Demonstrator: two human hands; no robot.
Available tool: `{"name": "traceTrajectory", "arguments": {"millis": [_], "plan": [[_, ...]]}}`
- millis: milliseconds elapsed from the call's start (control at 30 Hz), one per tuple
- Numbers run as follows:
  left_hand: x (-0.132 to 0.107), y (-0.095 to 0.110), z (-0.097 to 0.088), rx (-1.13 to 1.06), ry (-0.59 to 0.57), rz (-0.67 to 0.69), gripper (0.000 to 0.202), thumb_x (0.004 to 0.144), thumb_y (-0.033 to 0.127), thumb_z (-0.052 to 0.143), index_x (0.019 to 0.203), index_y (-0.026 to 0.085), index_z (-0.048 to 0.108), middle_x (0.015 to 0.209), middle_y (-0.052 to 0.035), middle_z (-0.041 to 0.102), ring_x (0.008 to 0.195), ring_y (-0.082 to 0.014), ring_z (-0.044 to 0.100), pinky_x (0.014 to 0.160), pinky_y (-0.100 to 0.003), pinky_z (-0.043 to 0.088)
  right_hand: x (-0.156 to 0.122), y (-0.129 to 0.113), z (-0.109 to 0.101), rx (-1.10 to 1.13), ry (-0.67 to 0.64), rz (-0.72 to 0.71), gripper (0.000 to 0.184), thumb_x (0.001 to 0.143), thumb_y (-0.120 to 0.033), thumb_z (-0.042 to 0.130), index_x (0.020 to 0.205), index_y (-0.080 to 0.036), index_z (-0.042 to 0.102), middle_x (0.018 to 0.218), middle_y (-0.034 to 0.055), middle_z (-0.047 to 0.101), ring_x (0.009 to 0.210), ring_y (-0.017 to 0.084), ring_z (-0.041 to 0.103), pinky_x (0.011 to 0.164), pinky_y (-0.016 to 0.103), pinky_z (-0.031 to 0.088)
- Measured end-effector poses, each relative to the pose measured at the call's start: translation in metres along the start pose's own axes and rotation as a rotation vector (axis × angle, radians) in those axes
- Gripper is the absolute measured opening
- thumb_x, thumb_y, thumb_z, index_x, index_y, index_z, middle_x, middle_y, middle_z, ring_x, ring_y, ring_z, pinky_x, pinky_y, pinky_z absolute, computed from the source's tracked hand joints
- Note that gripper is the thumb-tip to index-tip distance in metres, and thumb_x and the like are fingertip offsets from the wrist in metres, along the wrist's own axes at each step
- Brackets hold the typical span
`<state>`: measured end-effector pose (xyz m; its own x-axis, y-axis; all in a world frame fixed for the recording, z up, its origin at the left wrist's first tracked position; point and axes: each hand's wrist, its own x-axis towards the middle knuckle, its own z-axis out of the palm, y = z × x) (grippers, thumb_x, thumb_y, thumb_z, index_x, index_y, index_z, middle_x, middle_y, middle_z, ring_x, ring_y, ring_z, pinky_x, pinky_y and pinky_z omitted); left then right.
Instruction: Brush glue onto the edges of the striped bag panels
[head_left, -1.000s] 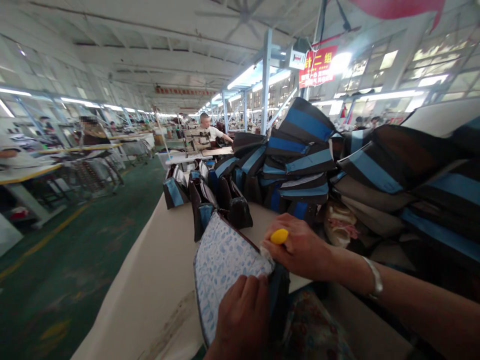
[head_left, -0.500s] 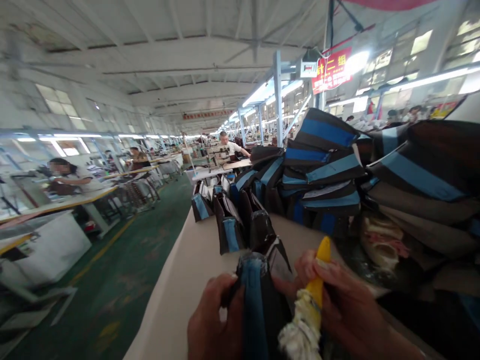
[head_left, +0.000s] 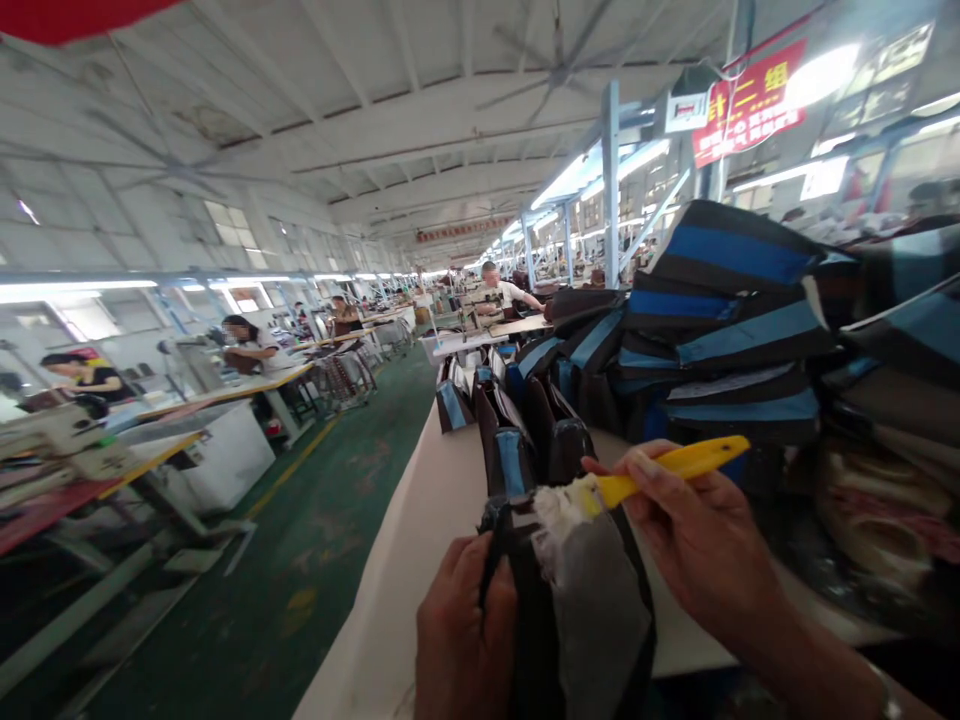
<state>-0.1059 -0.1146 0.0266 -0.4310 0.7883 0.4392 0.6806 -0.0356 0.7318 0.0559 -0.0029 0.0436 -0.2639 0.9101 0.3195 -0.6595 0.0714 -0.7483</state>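
Note:
My left hand [head_left: 465,625] grips the edge of a dark bag piece [head_left: 600,600] with a grey panel facing up, low in the middle of the view. Closed around a brush [head_left: 679,463] with a yellow handle, my right hand [head_left: 694,535] is to the right of the piece. White, paste-like stuff clogs the bristles, which touch the top end of the grey panel. White smears show along that edge. Just beyond stand several dark bag pieces [head_left: 511,460] with blue strips, upright on the pale tabletop [head_left: 401,570].
A tall heap of dark pieces with blue bands [head_left: 742,250] rises at the right. Below it is a container [head_left: 877,530] crusted with pale residue. A green floor aisle [head_left: 300,540] runs along the left. Co-workers sit at sewing tables; one person [head_left: 510,290] is straight ahead.
The bag piece has turned from its blue strip to its grey panel. The brush has swung from pointing down to lying nearly level, its bristles now on the panel. The view has shifted left.

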Motion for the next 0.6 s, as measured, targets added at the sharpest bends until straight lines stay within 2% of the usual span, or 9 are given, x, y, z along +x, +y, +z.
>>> {"name": "traceTrajectory", "arguments": {"millis": [67, 133, 233, 300, 367, 433, 500, 567, 600], "plan": [[0.001, 0.005, 0.0, -0.049, -0.04, -0.043, 0.027, 0.093, 0.035, 0.046, 0.099, 0.022, 0.068, 0.09, -0.0035, 0.066, 0.084, -0.0168, 0.064, 0.074, -0.026, 0.05, 0.007, -0.002, 0.001, -0.191, -0.022, -0.208, 0.009, 0.087, -0.029, 0.071, 0.084, -0.022, 0.066, 0.067, -0.0025, 0.056, 0.074, 0.015, 0.062, 0.084, 0.027, 0.052], [0.001, 0.006, 0.002, -0.094, -0.05, -0.061, 0.025, 0.093, 0.035, 0.046, 0.097, 0.021, 0.067, 0.088, -0.0026, 0.065, 0.082, -0.0161, 0.063, 0.074, -0.025, 0.048, 0.013, 0.0, 0.007, -0.382, -0.177, -0.399, 0.006, 0.091, -0.022, 0.063, 0.086, -0.022, 0.065, 0.075, -0.0021, 0.059, 0.08, 0.015, 0.063, 0.099, 0.035, 0.046], [-0.002, 0.002, 0.005, -0.113, -0.05, -0.065, 0.024, 0.093, 0.034, 0.046, 0.087, 0.02, 0.065, 0.083, -0.0021, 0.064, 0.077, -0.0154, 0.061, 0.071, -0.024, 0.046, 0.021, 0.005, 0.016, -0.665, -0.496, -0.646, 0.01, 0.091, -0.013, 0.057, 0.091, -0.022, 0.063, 0.077, -0.0033, 0.061, 0.071, 0.013, 0.061, 0.109, 0.044, 0.039], [-0.004, -0.002, 0.005, -0.106, -0.062, -0.065, 0.024, 0.093, 0.034, 0.046, 0.085, 0.021, 0.064, 0.082, -0.0019, 0.063, 0.075, -0.015, 0.06, 0.069, -0.024, 0.046, 0.026, 0.005, 0.018, -0.783, -0.586, -0.748, 0.011, 0.089, -0.011, 0.058, 0.092, -0.022, 0.062, 0.075, -0.0039, 0.062, 0.064, 0.013, 0.058, 0.109, 0.046, 0.038], [-0.004, -0.005, 0.003, -0.102, -0.071, -0.069, 0.025, 0.093, 0.034, 0.045, 0.088, 0.021, 0.065, 0.083, -0.0022, 0.064, 0.075, -0.0151, 0.061, 0.068, -0.024, 0.046, 0.026, 0.001, 0.019, -0.791, -0.494, -0.757, 0.012, 0.09, -0.012, 0.057, 0.093, -0.022, 0.062, 0.076, -0.0029, 0.063, 0.065, 0.014, 0.059, 0.106, 0.046, 0.041], [-0.003, -0.007, 0.0, -0.09, -0.07, -0.068, 0.025, 0.093, 0.035, 0.045, 0.089, 0.022, 0.066, 0.085, -0.003, 0.065, 0.076, -0.0157, 0.062, 0.069, -0.024, 0.048, 0.023, -0.001, 0.019, -0.745, -0.422, -0.704, 0.012, 0.092, -0.013, 0.056, 0.095, -0.023, 0.062, 0.078, -0.0021, 0.064, 0.067, 0.015, 0.06, 0.105, 0.046, 0.042], [-0.002, -0.009, -0.002, -0.062, -0.061, -0.056, 0.024, 0.092, 0.035, 0.046, 0.086, 0.022, 0.065, 0.084, -0.0034, 0.065, 0.076, -0.0166, 0.062, 0.07, -0.025, 0.049, 0.019, 0.001, 0.02, -0.747, -0.513, -0.685, 0.013, 0.092, -0.014, 0.056, 0.097, -0.023, 0.062, 0.078, -0.0016, 0.064, 0.066, 0.015, 0.06, 0.106, 0.047, 0.041], [-0.003, -0.012, -0.002, -0.033, -0.058, -0.043, 0.021, 0.089, 0.036, 0.051, 0.083, 0.022, 0.065, 0.081, -0.0031, 0.066, 0.075, -0.0172, 0.063, 0.069, -0.026, 0.05, 0.018, 0.007, 0.022, -0.815, -0.658, -0.726, 0.013, 0.09, -0.014, 0.058, 0.097, -0.023, 0.063, 0.075, -0.0012, 0.064, 0.063, 0.016, 0.057, 0.109, 0.049, 0.037], [-0.004, -0.013, -0.003, -0.024, -0.055, -0.041, 0.018, 0.087, 0.036, 0.055, 0.083, 0.022, 0.066, 0.08, -0.0025, 0.066, 0.074, -0.0174, 0.063, 0.068, -0.026, 0.05, 0.017, 0.011, 0.021, -0.843, -0.681, -0.741, 0.014, 0.089, -0.013, 0.058, 0.097, -0.023, 0.064, 0.074, -0.0011, 0.064, 0.062, 0.016, 0.056, 0.11, 0.05, 0.036]]}}
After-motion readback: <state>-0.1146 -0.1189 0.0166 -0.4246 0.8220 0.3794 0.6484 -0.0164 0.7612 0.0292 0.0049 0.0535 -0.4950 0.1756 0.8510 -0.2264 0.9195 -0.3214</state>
